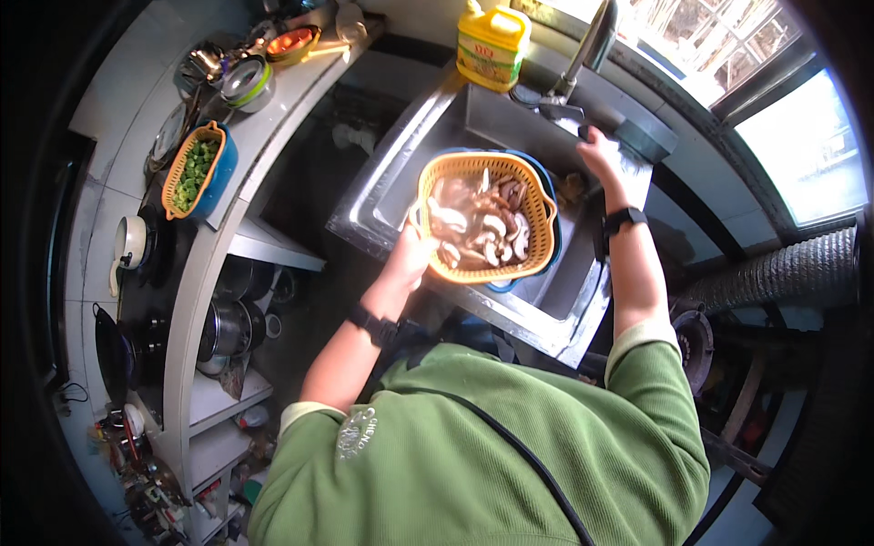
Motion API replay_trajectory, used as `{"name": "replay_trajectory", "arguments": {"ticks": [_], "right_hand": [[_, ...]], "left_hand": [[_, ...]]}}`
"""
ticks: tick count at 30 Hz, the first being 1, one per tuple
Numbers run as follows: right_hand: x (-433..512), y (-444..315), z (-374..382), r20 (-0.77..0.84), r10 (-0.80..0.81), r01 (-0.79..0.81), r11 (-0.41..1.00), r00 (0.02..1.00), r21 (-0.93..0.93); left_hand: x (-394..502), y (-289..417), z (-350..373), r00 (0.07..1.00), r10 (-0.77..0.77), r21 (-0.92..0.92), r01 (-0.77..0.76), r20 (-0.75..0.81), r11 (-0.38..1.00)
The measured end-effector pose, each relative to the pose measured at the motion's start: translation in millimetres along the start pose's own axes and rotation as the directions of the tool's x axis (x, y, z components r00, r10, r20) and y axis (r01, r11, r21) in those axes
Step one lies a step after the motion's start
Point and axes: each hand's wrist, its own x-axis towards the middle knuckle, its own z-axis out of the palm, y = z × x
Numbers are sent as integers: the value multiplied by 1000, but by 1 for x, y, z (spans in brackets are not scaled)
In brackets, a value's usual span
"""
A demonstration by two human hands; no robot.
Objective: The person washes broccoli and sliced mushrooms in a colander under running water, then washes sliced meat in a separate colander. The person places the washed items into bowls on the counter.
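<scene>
My left hand [412,256] grips the near-left rim of an orange plastic colander basket [450,275]. Sliced mushrooms [502,232] sit in cloudy water inside it. A blue plastic basin [554,239] shows around the basket's right and far edges, over the stainless steel sink [437,119]. Toward the sink's far right corner, my right hand [598,155] has its fingers curled beside a small black part [584,132]. Whether it holds that part cannot be told. The faucet [580,58] rises just beyond.
A yellow oil jug [493,48] stands behind the sink near the window [717,41]. On the left counter [273,112] are a basket of chopped greens [194,174], a lidded bowl [247,82] and a small white pan [131,242]. Pots [229,327] fill a shelf below. A silvery duct [778,269] runs at right.
</scene>
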Motion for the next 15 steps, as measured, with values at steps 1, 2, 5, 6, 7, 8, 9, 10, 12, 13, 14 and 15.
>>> {"name": "replay_trajectory", "arguments": {"ticks": [1, 2, 5, 6, 7, 8, 9, 10, 12, 13, 14, 15], "right_hand": [[12, 4, 7, -77, -24, 32, 994, 997, 109], [24, 6, 11, -70, -36, 45, 990, 997, 132], [43, 15, 23, -31, -96, 99, 987, 995, 124], [45, 17, 26, -77, -90, 98, 989, 993, 107], [45, 21, 28, -92, -82, 93, 988, 992, 123], [47, 24, 29, -10, -129, 128, 978, 992, 167], [46, 26, 29, 73, -147, 129, 970, 987, 204], [43, 29, 30, 108, -156, 126, 961, 982, 246], [33, 29, 30, 123, -138, 96, 951, 983, 295], [27, 27, 28, 74, -181, 154, 947, 981, 282], [14, 25, 28, 31, -195, 180, 948, 980, 262], [-2, 22, 28, -5, -186, 182, 956, 983, 231]], "left_hand": [[8, -2, 9, 1000, -9, -7, 9, 10, 1000], [16, -3, 15, 999, -42, 5, 42, -3, 999], [31, -8, 30, 997, -78, -6, 78, -2, 997], [37, -9, 33, 997, -74, -13, 74, 1, 997], [43, -12, 35, 999, -48, -23, 49, 19, 999], [50, -15, 38, 1000, 5, -29, -5, -2, 1000], [57, -18, 38, 1000, 9, -7, -9, 3, 1000], [61, -21, 38, 1000, 2, 16, -2, 5, 1000], [68, -27, 38, 999, -23, 30, 23, -25, 999], [72, -29, 38, 1000, -14, 23, 14, -28, 1000], [74, -30, 38, 1000, -9, 18, 10, -30, 1000], [77, -31, 38, 1000, -3, 12, 3, -31, 1000]]}}
